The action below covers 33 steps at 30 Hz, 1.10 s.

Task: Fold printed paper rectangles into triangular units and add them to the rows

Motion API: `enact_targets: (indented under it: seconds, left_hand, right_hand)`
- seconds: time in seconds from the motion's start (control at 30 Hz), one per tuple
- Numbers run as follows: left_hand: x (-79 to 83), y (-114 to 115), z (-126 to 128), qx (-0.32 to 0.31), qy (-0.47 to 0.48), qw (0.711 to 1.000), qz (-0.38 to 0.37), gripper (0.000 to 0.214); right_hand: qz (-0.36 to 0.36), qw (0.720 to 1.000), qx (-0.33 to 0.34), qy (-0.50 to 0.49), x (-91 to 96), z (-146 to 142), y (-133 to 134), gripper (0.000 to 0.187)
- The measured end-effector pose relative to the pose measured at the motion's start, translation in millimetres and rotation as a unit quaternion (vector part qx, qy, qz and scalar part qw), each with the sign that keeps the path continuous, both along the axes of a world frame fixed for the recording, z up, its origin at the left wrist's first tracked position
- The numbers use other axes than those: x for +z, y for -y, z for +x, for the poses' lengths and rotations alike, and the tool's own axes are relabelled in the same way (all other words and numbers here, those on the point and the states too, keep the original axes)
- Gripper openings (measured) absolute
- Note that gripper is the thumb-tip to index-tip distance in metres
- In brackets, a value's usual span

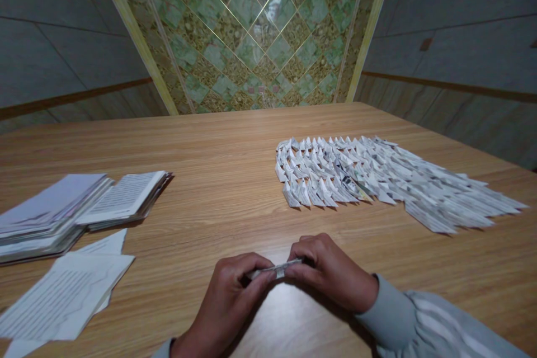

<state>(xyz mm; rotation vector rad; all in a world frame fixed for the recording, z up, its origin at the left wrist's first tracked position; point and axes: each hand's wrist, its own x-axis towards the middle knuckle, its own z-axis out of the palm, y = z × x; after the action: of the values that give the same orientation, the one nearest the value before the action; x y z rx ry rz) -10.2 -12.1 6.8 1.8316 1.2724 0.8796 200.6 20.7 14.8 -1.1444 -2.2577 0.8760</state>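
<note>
Both of my hands meet at the near edge of the wooden table (pixel 226 179). My left hand (pixel 229 302) and my right hand (pixel 331 271) pinch the two ends of a small folded strip of printed paper (pixel 274 269), held just above the tabletop. The fingers of both hands are closed on it. Beyond my right hand lies a wide array of several folded paper pieces (pixel 377 179), set in overlapping rows.
At the left stands an open book or stack of printed pages (pixel 84 204). Loose printed sheets (pixel 62 291) lie at the near left corner. A green tiled wall panel (pixel 260 28) rises behind the table.
</note>
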Motion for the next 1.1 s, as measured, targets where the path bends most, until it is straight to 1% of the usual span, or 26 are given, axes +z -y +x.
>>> enact_targets:
  seconds: [0.1,0.17,0.23,0.33,0.4,0.5,0.6,0.67,0.73,0.8,0.83,0.97,1.1]
  left_hand:
    - [0.3,-1.4,1.4,-0.012,-0.005,1.0,-0.027,0.024]
    - [-1.0,-2.0,1.5,-0.024,-0.009,0.999,-0.047,0.02]
    - [-3.1,-2.0,0.9,-0.026,-0.004,0.998,-0.061,0.018]
    - [-5.3,-1.1,-0.1,-0.004,0.024,0.996,-0.088,0.021]
    - [-5.1,-0.3,-0.3,0.011,0.047,0.993,-0.11,0.022]
    - [-3.1,0.2,0.0,0.025,0.058,0.991,-0.117,0.025]
    - [-1.2,-0.4,0.0,0.02,0.054,0.992,-0.115,0.026]
    - [-0.5,-1.1,-0.1,0.016,0.063,0.99,-0.126,0.025]
    - [-0.6,-1.7,-0.2,0.015,0.071,0.987,-0.141,0.024]
    - [-1.6,-2.0,0.1,0.015,0.064,0.987,-0.148,0.024]
    - [-2.5,-2.0,0.4,0.015,0.056,0.988,-0.146,0.023]
    - [-6.4,-0.8,2.0,0.0,0.032,0.992,-0.123,0.023]
    - [-7.0,-1.1,-0.4,-0.014,0.063,0.988,-0.141,0.023]
  right_hand:
    - [-0.007,1.0,0.014,-0.003,0.4,0.6,-0.2,0.015]
    - [-0.031,0.999,0.024,-0.023,1.7,0.7,0.3,0.014]
    - [-0.083,0.994,0.013,-0.066,3.2,1.0,0.3,0.01]
    - [-0.176,0.974,-0.023,-0.141,3.9,1.7,-1.3,0.019]
    - [-0.193,0.967,-0.031,-0.165,3.0,1.9,-2.6,0.021]
    - [-0.152,0.974,-0.024,-0.167,0.7,2.0,-3.5,0.022]
    - [-0.119,0.981,-0.015,-0.153,0.4,4.2,-4.3,0.024]
    - [-0.131,0.981,-0.001,-0.145,2.6,6.9,-5.3,0.03]
    - [-0.142,0.979,0.007,-0.143,5.9,8.8,-6.2,0.04]
    - [-0.127,0.983,0.01,-0.134,8.5,8.3,-5.8,0.046]
    - [-0.112,0.986,0.012,-0.122,8.9,6.9,-5.0,0.044]
    - [-0.065,0.996,0.019,-0.049,4.3,-1.1,0.9,0.026]
    - [-0.036,0.999,0.001,-0.025,0.8,-2.4,3.1,0.022]
